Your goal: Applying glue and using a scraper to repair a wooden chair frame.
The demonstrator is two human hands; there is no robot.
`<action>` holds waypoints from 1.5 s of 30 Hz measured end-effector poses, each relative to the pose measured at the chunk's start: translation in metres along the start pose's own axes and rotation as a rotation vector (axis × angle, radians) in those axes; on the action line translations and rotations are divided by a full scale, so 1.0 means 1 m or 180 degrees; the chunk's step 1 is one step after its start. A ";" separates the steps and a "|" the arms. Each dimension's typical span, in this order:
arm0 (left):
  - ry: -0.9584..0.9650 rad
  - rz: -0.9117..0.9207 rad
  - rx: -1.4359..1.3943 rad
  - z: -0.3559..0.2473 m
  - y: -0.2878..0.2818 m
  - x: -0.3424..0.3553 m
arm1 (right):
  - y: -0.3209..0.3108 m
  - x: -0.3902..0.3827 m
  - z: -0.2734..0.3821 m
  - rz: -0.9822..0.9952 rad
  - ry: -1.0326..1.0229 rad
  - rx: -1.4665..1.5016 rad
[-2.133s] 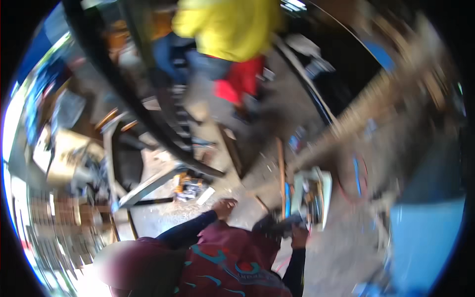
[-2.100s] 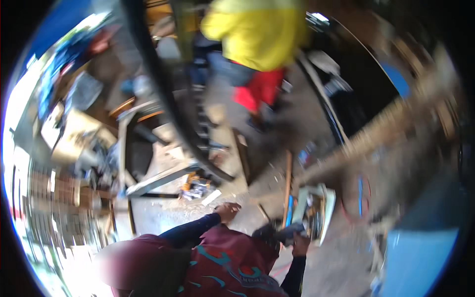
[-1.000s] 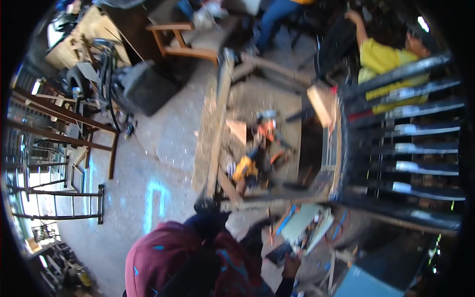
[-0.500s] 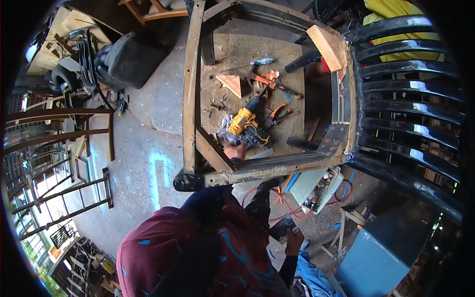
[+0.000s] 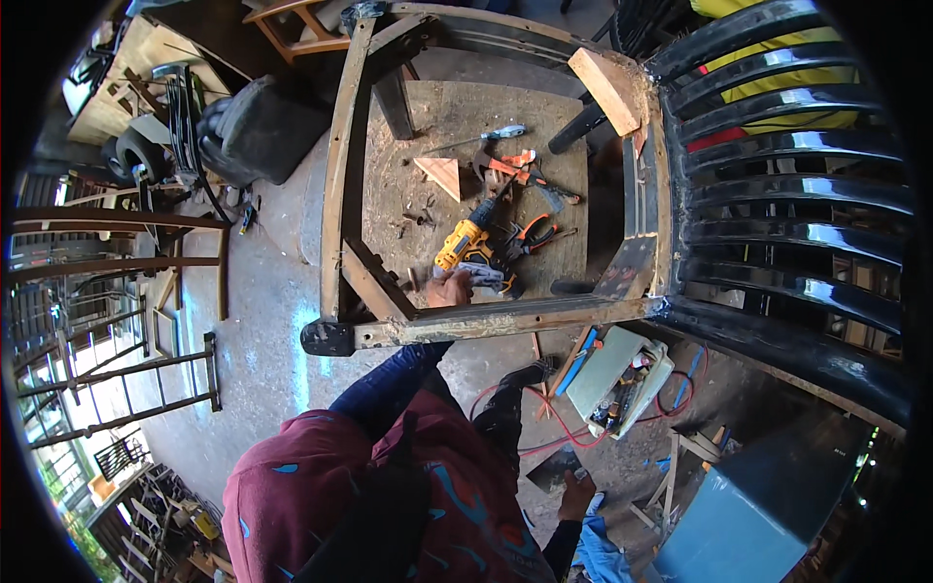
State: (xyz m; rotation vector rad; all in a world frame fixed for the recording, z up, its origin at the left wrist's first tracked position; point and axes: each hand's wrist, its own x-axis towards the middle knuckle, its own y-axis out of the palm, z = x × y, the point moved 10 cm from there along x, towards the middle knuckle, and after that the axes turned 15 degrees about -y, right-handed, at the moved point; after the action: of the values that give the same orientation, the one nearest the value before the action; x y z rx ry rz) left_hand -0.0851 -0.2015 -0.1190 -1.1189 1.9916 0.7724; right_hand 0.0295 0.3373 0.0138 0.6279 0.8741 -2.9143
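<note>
A yellow drill [image 5: 465, 248] lies on a dusty board [image 5: 428, 117] inside a worn wooden frame [image 5: 340, 175] on the ground. My left hand [image 5: 448, 290], on a blue-sleeved arm, reaches over the frame's near rail, and its fingers curl on the drill's grey base. Orange-handled pliers [image 5: 535, 231], a screwdriver [image 5: 494, 135] and a triangular wood offcut [image 5: 443, 176] lie beside the drill. My right hand [image 5: 579, 496] is low by my side, closed on a dark flat object [image 5: 550, 468].
A black plastic chair [image 5: 787, 223] stands against the frame's right side. A wood block [image 5: 606, 89] rests on the far corner. An open box of small parts [image 5: 618, 375] and a red cable [image 5: 540, 429] lie near my feet. Wooden racks [image 5: 117, 262] stand left.
The view swung down from a standing person in yellow to the wooden frame. My left hand reached over the near rail onto the drill. My right hand stayed low with the dark object.
</note>
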 end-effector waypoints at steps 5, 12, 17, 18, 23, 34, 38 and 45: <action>0.0612 -0.0072 -0.0358 -0.048 0.010 -0.030 | -0.001 -0.007 -0.012 -0.0002 0.0256 -0.0037; 0.3259 -0.1288 0.1465 -0.182 0.091 -0.032 | -0.023 -0.008 0.003 0.0000 0.0037 -0.0708; 0.3187 -0.1397 0.0800 -0.232 0.119 0.038 | -0.043 -0.021 0.004 -0.0066 -0.0260 -0.0933; 0.2654 -0.1172 0.0368 -0.229 0.116 0.068 | -0.046 -0.025 0.000 -0.0070 -0.0215 -0.0917; 0.1784 -0.2785 0.1897 -0.180 0.074 0.104 | -0.066 -0.040 -0.014 -0.0055 0.0080 -0.1339; 0.2103 -0.2140 0.1042 -0.194 0.048 0.138 | -0.036 -0.030 0.012 0.0096 -0.0712 -0.1687; 0.2637 -0.1047 0.0124 -0.173 0.053 0.074 | 0.047 0.032 0.012 0.0339 0.0066 -0.0368; 0.1701 0.1451 0.0947 -0.035 0.015 -0.069 | 0.232 0.151 0.037 0.0369 0.0254 0.1747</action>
State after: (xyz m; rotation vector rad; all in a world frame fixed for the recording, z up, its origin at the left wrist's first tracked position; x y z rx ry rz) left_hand -0.0833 -0.1903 -0.0404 -0.7480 2.7627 0.3843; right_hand -0.0884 0.1349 -0.1373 0.7884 0.0167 -3.0313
